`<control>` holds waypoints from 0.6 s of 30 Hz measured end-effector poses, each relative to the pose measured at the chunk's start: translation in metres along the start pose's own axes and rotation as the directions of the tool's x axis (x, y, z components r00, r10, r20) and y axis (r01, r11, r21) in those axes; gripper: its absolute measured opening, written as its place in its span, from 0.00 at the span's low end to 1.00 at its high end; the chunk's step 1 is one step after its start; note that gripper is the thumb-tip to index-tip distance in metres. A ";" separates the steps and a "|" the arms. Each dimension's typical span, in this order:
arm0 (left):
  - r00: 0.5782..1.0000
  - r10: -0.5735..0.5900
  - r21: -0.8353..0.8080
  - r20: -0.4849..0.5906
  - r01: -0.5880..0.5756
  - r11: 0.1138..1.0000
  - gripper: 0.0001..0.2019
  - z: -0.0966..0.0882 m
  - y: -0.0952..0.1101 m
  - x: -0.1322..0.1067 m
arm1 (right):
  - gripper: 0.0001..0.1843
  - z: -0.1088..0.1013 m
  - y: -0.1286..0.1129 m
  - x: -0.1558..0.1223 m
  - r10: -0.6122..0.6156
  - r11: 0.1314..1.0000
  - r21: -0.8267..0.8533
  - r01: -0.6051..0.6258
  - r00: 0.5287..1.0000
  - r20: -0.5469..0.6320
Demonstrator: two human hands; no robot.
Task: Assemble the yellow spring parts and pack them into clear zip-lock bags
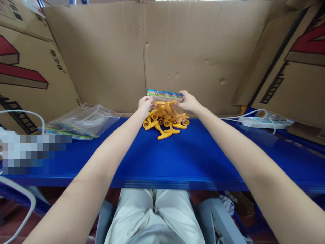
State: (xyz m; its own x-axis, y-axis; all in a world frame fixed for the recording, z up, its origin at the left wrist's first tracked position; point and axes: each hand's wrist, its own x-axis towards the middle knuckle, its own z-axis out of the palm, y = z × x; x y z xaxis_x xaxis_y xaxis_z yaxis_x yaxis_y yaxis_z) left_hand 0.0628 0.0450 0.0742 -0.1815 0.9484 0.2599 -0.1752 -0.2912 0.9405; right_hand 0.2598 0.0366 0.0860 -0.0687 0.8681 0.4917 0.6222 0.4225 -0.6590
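A clear plastic bag [165, 98] with a colourful printed top strip stands at the far middle of the blue table [182, 159]. My left hand [145, 104] grips the bag's left side and my right hand [188, 101] grips its right side, fingers closed on the plastic. Several small yellow plastic parts [166, 123] fill the lower part of the bag and lie spilled on the table just below it, nearer to me.
A pile of empty clear bags [82, 121] lies at the left of the table. A white power strip with cables [256, 122] sits at the right. Cardboard walls [157, 51] close in the back and both sides. A white cable [22, 113] loops at far left.
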 end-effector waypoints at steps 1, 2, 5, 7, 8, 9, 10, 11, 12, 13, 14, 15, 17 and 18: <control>1.000 -0.008 -0.002 -0.009 0.008 1.000 0.09 0.003 0.002 0.000 | 0.43 0.002 -0.003 -0.001 0.025 0.996 0.083 -0.027 0.999 0.030; 1.000 -0.014 -0.006 -0.015 0.014 1.000 0.09 0.006 0.004 -0.001 | 0.43 0.003 -0.006 -0.001 0.050 0.984 0.168 -0.061 0.996 0.068; 0.999 -0.028 -0.012 -0.036 0.028 1.000 0.07 0.012 0.009 0.002 | 0.38 0.006 -0.016 -0.003 0.049 0.939 0.333 -0.090 0.990 0.129; 0.998 -0.035 -0.004 -0.052 0.035 0.999 0.05 0.013 0.014 0.005 | 0.31 0.005 -0.022 -0.004 0.004 0.933 0.359 -0.035 0.996 0.086; 0.998 -0.038 0.001 -0.052 0.038 0.999 0.03 0.013 0.017 0.006 | 0.27 0.005 -0.025 -0.004 -0.005 0.933 0.359 -0.016 0.998 0.058; 0.998 -0.040 0.004 -0.046 0.040 0.999 0.03 0.013 0.021 0.008 | 0.25 0.004 -0.027 -0.003 -0.002 0.933 0.359 -0.010 0.999 0.034; 0.999 -0.038 0.003 -0.036 0.038 0.999 0.03 0.012 0.024 0.010 | 0.23 0.004 -0.029 -0.002 0.010 0.931 0.365 -0.017 1.000 0.019; 0.999 -0.033 -0.002 -0.022 0.033 0.999 0.03 0.011 0.028 0.012 | 0.22 0.003 -0.030 0.000 0.028 0.924 0.381 -0.031 1.000 0.015; 1.000 -0.024 -0.012 -0.009 0.024 1.000 0.04 0.011 0.031 0.014 | 0.21 0.003 -0.032 0.004 0.044 0.914 0.404 -0.047 0.999 0.015; 1.000 -0.011 -0.027 0.003 0.012 1.000 0.05 0.011 0.035 0.017 | 0.21 0.002 -0.032 0.009 0.054 0.900 0.432 -0.055 0.998 0.015; 1.000 0.003 -0.043 0.013 -0.002 0.999 0.06 0.011 0.038 0.019 | 0.21 0.001 -0.033 0.014 0.055 0.886 0.460 -0.053 0.998 0.008; 1.000 0.015 -0.058 0.021 -0.014 0.998 0.06 0.011 0.041 0.022 | 0.21 0.000 -0.034 0.021 0.047 0.872 0.488 -0.040 0.999 -0.003; 0.999 0.037 -0.081 0.034 -0.034 0.996 0.07 0.012 0.048 0.027 | 0.21 -0.003 -0.037 0.034 0.007 0.849 0.529 0.008 1.000 -0.027; 0.998 0.046 -0.088 0.040 -0.043 0.995 0.08 0.012 0.051 0.030 | 0.21 -0.004 -0.038 0.041 -0.015 0.841 0.540 0.031 0.999 -0.033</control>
State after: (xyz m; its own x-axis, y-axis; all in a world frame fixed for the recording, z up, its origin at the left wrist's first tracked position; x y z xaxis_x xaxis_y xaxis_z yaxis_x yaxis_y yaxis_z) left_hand 0.0600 0.0597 0.1325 -0.1505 0.9381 0.3119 -0.2514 -0.3414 0.9057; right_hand 0.2366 0.0544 0.1338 -0.0524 0.8525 0.5201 0.1002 0.5227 -0.8466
